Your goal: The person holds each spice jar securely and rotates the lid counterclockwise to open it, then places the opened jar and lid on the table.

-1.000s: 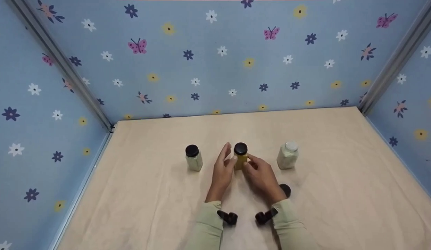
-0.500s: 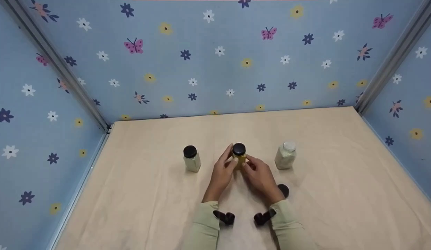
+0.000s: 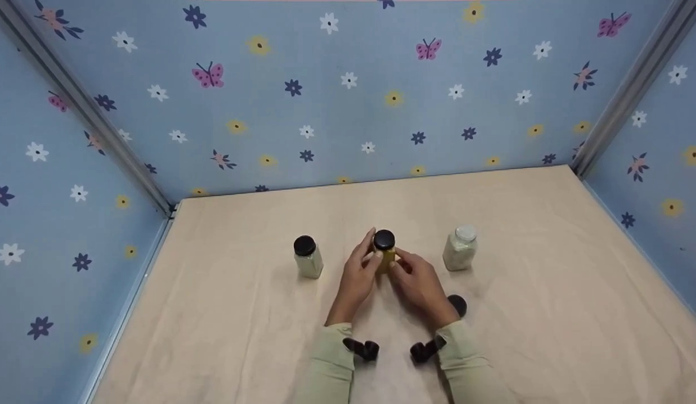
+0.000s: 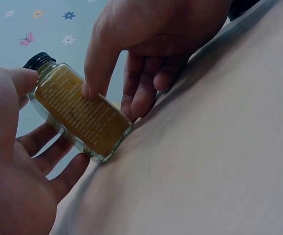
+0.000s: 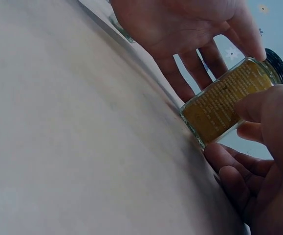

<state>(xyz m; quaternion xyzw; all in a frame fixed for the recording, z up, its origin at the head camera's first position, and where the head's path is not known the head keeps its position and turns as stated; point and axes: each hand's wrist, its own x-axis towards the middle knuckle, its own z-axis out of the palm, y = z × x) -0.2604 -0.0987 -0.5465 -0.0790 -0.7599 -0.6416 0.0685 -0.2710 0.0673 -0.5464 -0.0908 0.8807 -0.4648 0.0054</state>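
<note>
A glass spice jar [image 3: 386, 261] with a black lid and yellow-brown powder stands at mid-table between both hands. Pale printed text covers its near face [image 4: 77, 110]. My left hand [image 3: 359, 276] holds the jar's left side, its thumb by the neck and its fingers reaching behind. From the right, my right hand [image 3: 420, 281] pinches the lower body, thumb on the printed face [image 5: 227, 100]. The base appears to rest on the cloth.
A black-lidded jar of pale green contents [image 3: 309, 259] stands to the left. A white-lidded jar [image 3: 460, 249] is at the right. Another black lid [image 3: 457, 306] shows partly behind my right wrist. Patterned blue panels [image 3: 348, 112] wall the table's back and sides.
The fingers of my left hand have come in from beside the jar and now hold it. My right hand keeps its grip. The head view has shifted slightly.
</note>
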